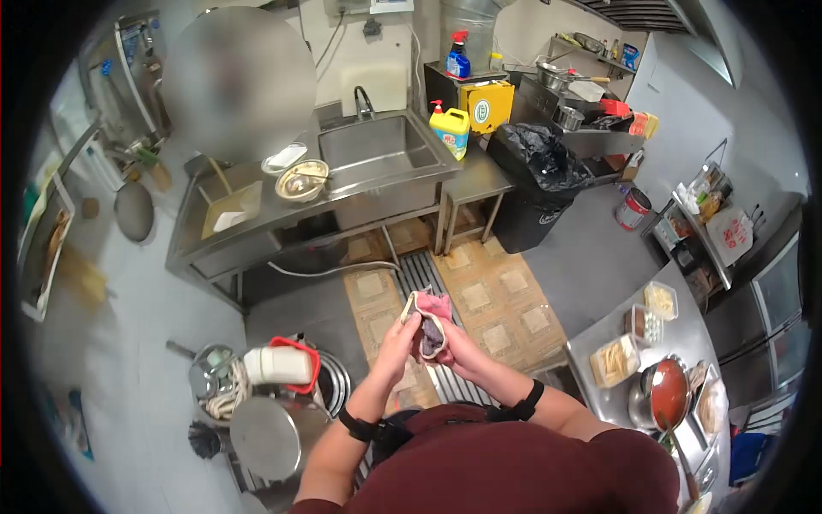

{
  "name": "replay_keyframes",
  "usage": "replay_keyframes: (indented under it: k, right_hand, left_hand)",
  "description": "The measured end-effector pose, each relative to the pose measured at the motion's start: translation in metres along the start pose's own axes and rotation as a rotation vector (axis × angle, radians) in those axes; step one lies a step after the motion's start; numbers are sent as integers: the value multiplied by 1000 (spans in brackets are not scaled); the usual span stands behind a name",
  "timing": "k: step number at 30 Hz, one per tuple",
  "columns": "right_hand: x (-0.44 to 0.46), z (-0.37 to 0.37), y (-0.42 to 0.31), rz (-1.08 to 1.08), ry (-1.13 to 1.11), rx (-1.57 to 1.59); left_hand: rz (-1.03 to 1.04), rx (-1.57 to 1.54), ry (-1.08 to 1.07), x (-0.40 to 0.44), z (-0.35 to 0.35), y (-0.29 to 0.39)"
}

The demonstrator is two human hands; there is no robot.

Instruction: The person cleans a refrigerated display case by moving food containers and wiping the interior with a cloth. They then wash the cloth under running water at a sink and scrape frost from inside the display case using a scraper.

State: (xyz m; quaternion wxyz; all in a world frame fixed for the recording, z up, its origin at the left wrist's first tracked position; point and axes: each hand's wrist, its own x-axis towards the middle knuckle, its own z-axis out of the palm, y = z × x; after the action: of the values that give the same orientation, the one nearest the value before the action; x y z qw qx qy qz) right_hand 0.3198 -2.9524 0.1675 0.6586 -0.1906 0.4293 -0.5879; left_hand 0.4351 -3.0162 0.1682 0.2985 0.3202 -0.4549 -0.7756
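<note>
A folded cloth (435, 307), pink with a grey patch and a pale edge, is held up in front of my body over the floor. My left hand (399, 339) grips it from the left, the thumb lying along its edge. On the other side my right hand (461, 349) holds it, its fingers partly hidden by the folds. The hands are close together, with the cloth bunched between them. Dark bands circle both wrists.
Ahead is a steel sink (377, 146) with a metal bowl (302, 181) beside it. A black bin (533, 210) stands right of it. A counter at right carries food tubs (615, 361) and a pot of red sauce (668, 392). At left is a large lidded pot (265, 437).
</note>
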Motion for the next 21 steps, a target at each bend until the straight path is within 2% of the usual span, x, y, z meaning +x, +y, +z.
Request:
replay_keyframes:
  k: [4,5,8,9,10,12,15,16,18,21]
  right_hand:
    - [90,4,-95,-69,204,105]
    - [124,-24,-99,-112,155,85]
    - [207,-51,-137,-187,265,230]
    - [239,-69,-145,-180,221,230]
    - [272,-87,-159,-141,85,205]
    - [344,-115,-183,-51,-42,221]
    - [444,-118,-246,71,-178,300]
    - [481,-120,-266,108,-234,298]
    - [552,-129,-291,141,-267,271]
    - [674,-179,-300,179,-89,22]
  left_hand:
    - [-28,-66,-122,141,-1,41]
    - [-46,-63,-143,173,0,48]
    - [-51,-102,-147,271,-2,58]
    - [-31,-176,-65,298,2,71]
    - [23,-192,-31,328,-1,83]
    - [-43,-266,69,384,-15,109]
    - [73,-373,63,479,-57,135]
    - [109,-400,152,504,-64,153]
    - [275,-315,282,544,-72,189]
    - [373,-77,448,604,-109,208]
